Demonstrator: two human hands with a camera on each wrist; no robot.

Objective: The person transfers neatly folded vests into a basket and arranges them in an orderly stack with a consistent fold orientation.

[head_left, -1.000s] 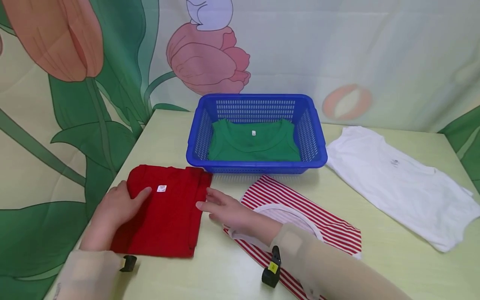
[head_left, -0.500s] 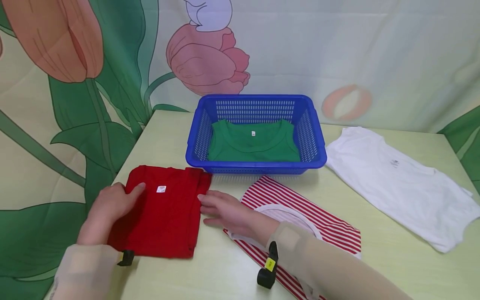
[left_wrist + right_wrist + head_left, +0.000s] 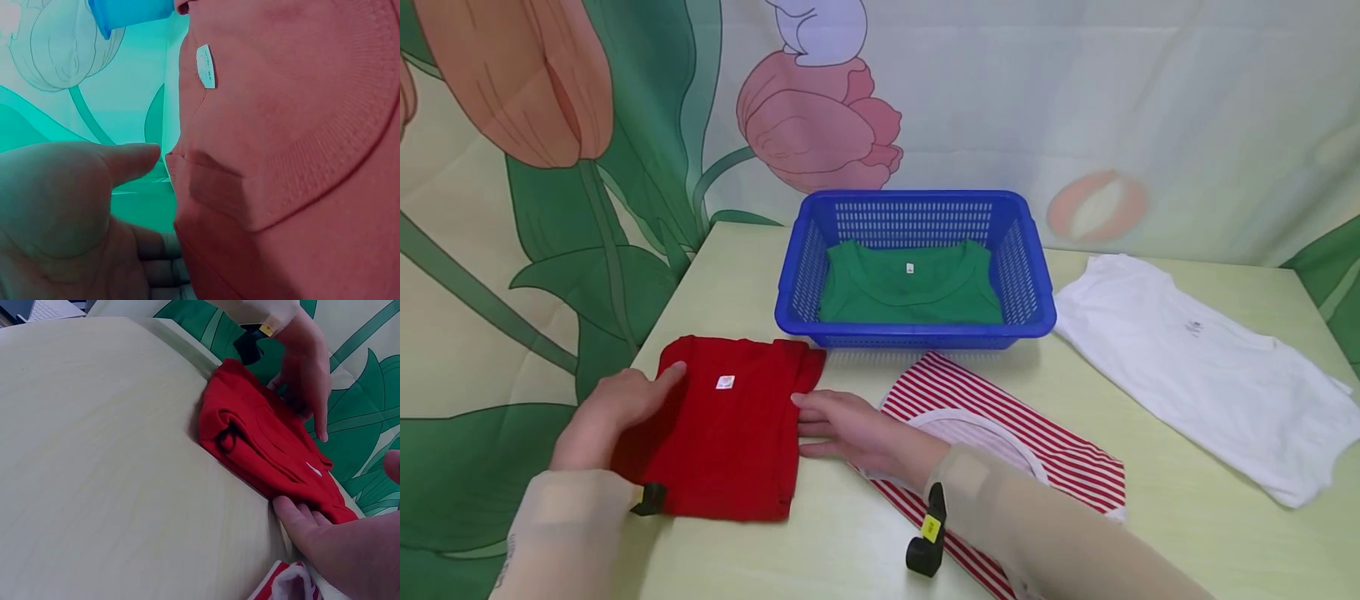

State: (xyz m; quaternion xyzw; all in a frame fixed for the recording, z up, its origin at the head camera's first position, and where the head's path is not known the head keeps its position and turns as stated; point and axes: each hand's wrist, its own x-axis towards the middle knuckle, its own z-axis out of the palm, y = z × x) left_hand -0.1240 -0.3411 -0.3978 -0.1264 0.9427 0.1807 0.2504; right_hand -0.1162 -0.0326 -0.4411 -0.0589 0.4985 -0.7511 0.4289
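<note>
A folded red shirt (image 3: 733, 450) with a white neck label (image 3: 725, 382) lies on the left of the table. My left hand (image 3: 613, 412) is at its left edge, thumb raised and fingers straight along the side in the left wrist view. On the opposite side, my right hand (image 3: 857, 429) has its extended fingertips right at the shirt's right edge. In the right wrist view the red shirt (image 3: 262, 437) shows its thick, rolled folds between both hands. Under my right forearm lies a red-and-white striped shirt (image 3: 1000, 417), partly hidden by the sleeve.
A blue plastic basket (image 3: 917, 335) stands at the back middle with a folded green shirt (image 3: 913, 292) inside. A white shirt (image 3: 1210, 375) lies on the right of the pale table (image 3: 1210, 533). Behind the table hangs a flower-printed cloth (image 3: 1000, 100).
My left hand has slid a little left along the red shirt's side. My right hand has shifted slightly down, its fingers straightening at the shirt's right edge. The shirt has hardly moved.
</note>
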